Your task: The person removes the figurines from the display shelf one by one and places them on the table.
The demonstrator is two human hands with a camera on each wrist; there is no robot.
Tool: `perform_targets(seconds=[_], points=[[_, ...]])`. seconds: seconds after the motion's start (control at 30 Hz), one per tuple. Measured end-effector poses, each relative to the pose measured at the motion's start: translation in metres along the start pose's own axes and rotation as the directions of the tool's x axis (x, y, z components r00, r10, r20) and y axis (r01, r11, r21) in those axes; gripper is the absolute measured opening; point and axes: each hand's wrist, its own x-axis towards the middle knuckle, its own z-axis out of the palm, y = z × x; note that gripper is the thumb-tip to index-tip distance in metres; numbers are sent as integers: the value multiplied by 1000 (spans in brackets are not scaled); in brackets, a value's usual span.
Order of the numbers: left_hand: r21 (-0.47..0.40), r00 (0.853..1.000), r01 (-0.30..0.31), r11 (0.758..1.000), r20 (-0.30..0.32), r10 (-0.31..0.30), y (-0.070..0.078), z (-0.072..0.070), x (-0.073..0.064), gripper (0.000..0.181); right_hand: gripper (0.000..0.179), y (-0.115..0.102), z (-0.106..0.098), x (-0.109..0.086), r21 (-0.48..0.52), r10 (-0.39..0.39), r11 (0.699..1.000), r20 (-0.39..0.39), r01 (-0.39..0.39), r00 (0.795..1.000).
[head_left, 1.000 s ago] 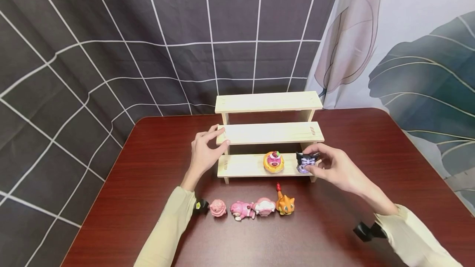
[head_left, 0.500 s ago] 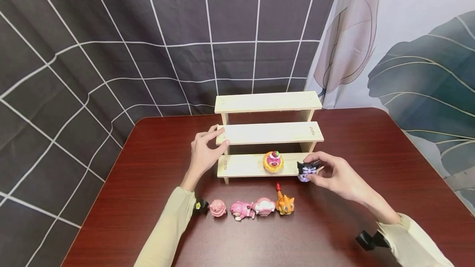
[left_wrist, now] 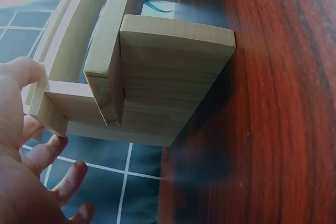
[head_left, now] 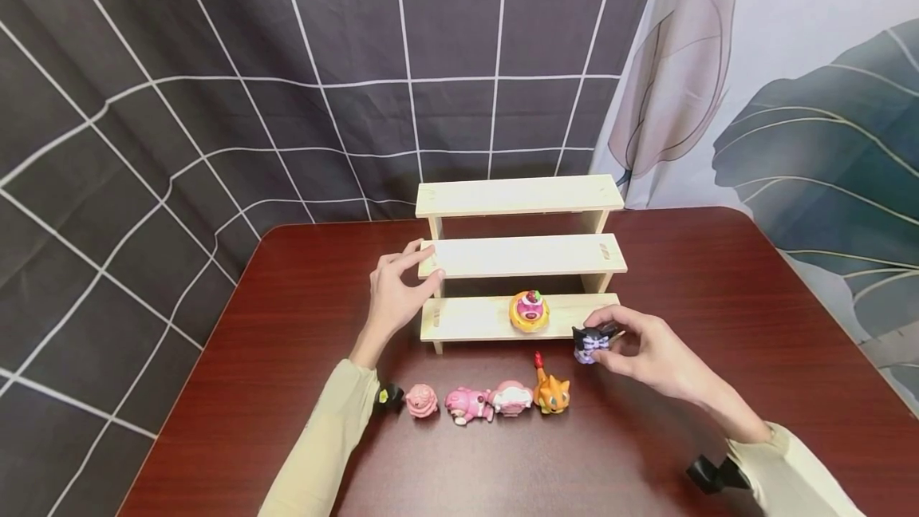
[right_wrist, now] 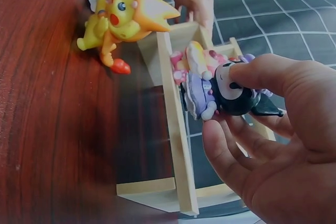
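My right hand (head_left: 649, 353) pinches a small black and purple figurine (head_left: 589, 345) with a hood and bow, near the front right corner of the bottom tier (head_left: 470, 319). In the right wrist view the thumb lies on the figurine's face (right_wrist: 229, 80), the fingers behind it; its purple base overlaps the board's front edge. On that tier stands a round yellow and pink figurine (head_left: 529, 312). My left hand (head_left: 395, 294) grips the left end of the middle tier (head_left: 517, 256) of a three-step wooden display stand (left_wrist: 173, 77), thumb and fingers on either side of the board.
In front of the stand, a row of figurines lies on the red-brown table (head_left: 517, 469): a pink swirl one (head_left: 421, 401), a pink bear (head_left: 469, 405), a white and pink one (head_left: 511, 398) and an orange one with a red-tipped tail (head_left: 551, 394). A dark checked curtain (head_left: 345, 102) hangs behind.
My right hand has brought the black and purple figurine forward from the bottom tier's right end to its front edge. My left hand has stayed on the stand.
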Motion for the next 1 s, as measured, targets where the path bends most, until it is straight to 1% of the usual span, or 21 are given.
perform_targets(seconds=[0.17, 0.33, 0.67, 0.87, 1.0], points=[[-2, 1000, -1, 1000, 2, 1, 0, 0, 0, 41, 42, 2, 3, -3, -5, -6, 1000, 1, 6, 1000], [-6, 1000, -3, 1000, 1, 3, 1, 0, 0, 40, 41, 3, 6, -6, -5, 6, 1000, 11, -6, 1000], [-7, 1000, -9, 1000, -4, 9, 1, 0, 0, 39, 42, 8, 11, -12, 20, 15, 1000, 28, -16, 1000], [-10, 1000, -1, 1000, -10, 1, 2, 0, 0, 40, 41, 9, 15, -15, 47, -1, 999, 28, 0, 1000], [-4, 1000, 4, 1000, -10, -4, 2, 0, 0, 40, 40, 9, 16, -16, 51, 17, 999, 36, -19, 999]])
